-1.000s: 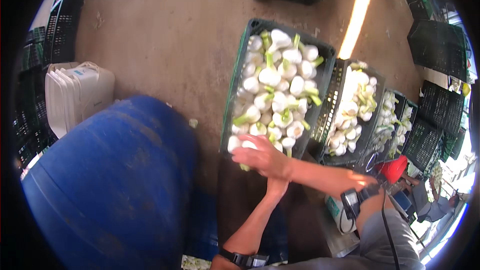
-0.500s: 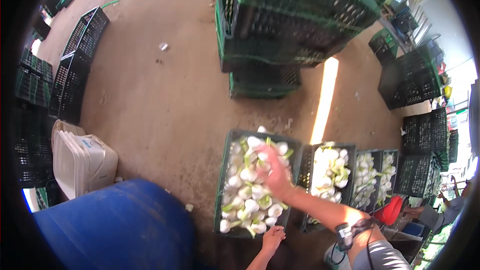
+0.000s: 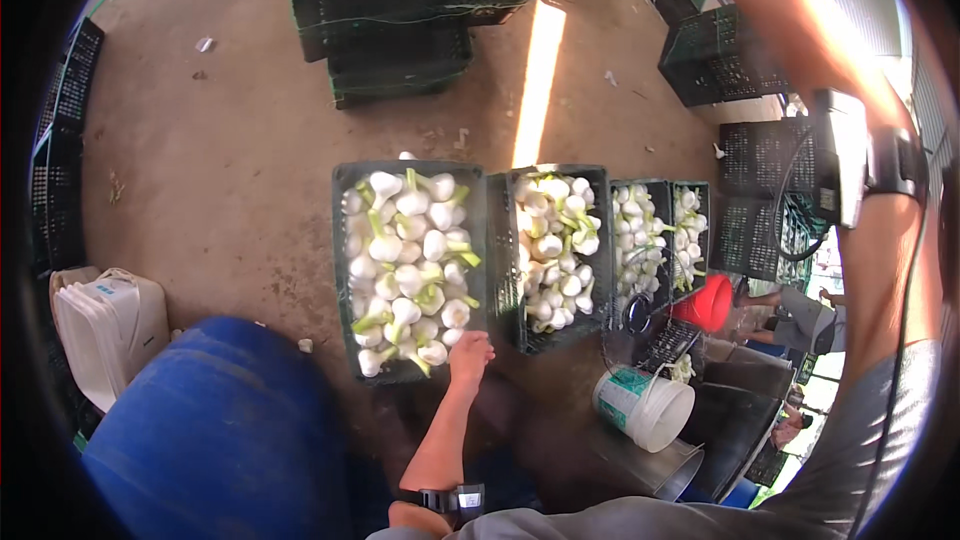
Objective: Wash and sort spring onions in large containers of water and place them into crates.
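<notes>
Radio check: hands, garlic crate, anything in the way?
Left hand by the crate's near right corner; right hand out of view. Crate loaded with garlic bulbs. Blue barrel to its left, second crate to its right.

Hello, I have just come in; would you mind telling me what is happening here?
A person's bare left hand is at the near right corner of a dark green plastic crate heaped with round white garlic bulbs with green stems; whether it touches the crate is unclear. The right forearm stretches upward, its hand out of view. Three more dark plastic crates of bulbs stand to the right.
</notes>
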